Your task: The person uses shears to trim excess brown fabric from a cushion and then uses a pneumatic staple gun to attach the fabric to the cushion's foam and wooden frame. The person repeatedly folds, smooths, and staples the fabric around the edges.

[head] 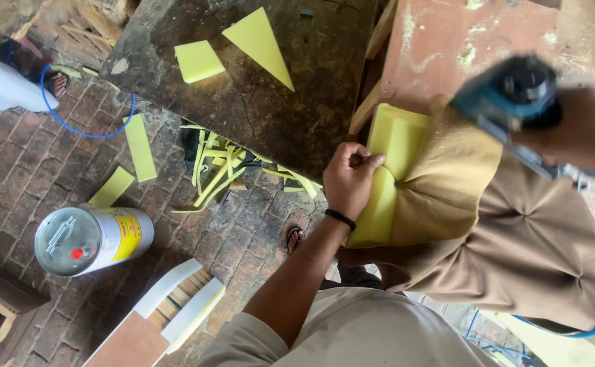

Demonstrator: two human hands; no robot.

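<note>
Down in the head view, the left hand [349, 178] pinches a fold of tan fabric [447, 183] against a slab of yellow foam [389, 143], its fingers curled shut on the cloth where the creases gather to a point. A black band [340, 219] circles that wrist. The foam lies under the fabric at the near edge of a reddish wooden board [474, 41], and the cloth spreads away to the right into a brown tufted cushion cover [549, 251] with dimpled pleats. The right hand [583, 132] is wrapped around a blue power tool [515, 95] (blurred, so its exact kind cannot be told), held just above the fabric and near the pinched fold; the grip is closed on the tool's body. To the left, a dark worn tabletop [243, 102] carries a yellow foam triangle [260, 44] and a yellow foam square [197, 61]. Below its edge, thin foam strips [219, 166] lie tangled on the brick floor [12, 170], with two flat foam offcuts [140, 146] nearby. A silver can [92, 239] with a yellow label lies on its side on the bricks. A blue cord [83, 129] loops across the floor, and another person's sandalled foot [56, 83] shows at the upper left.
</note>
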